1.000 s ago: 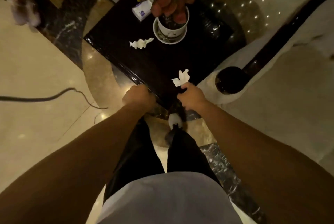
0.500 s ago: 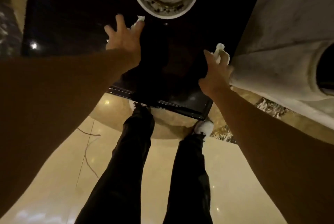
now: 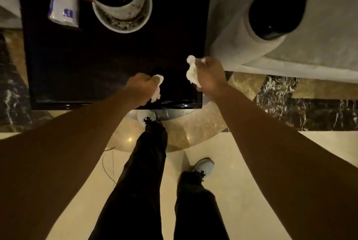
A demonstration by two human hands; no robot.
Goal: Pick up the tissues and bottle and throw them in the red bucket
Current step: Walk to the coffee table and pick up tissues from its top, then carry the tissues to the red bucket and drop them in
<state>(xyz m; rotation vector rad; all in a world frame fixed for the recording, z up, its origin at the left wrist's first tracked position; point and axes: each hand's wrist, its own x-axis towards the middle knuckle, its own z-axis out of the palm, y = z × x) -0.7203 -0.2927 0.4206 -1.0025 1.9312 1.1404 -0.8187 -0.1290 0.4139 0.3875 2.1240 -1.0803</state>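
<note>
My left hand (image 3: pixel 142 87) is closed around a crumpled white tissue (image 3: pixel 157 89), above the near edge of the dark glossy table (image 3: pixel 87 69). My right hand (image 3: pixel 210 74) grips a second crumpled white tissue (image 3: pixel 190 72) over the table's near right corner. Both tissues are lifted off the tabletop and stick out of my fists. No bottle and no red bucket are in view.
A white plant pot (image 3: pixel 124 14) in a saucer stands at the table's far side, with a white and blue packet (image 3: pixel 63 10) to its left. A pale sofa arm (image 3: pixel 242 32) with a dark round end lies right of the table. My legs stand on shiny floor.
Both hands reached out open over the tissues half a second ago. Now they are closed on them and drawn back toward the table's near edge.
</note>
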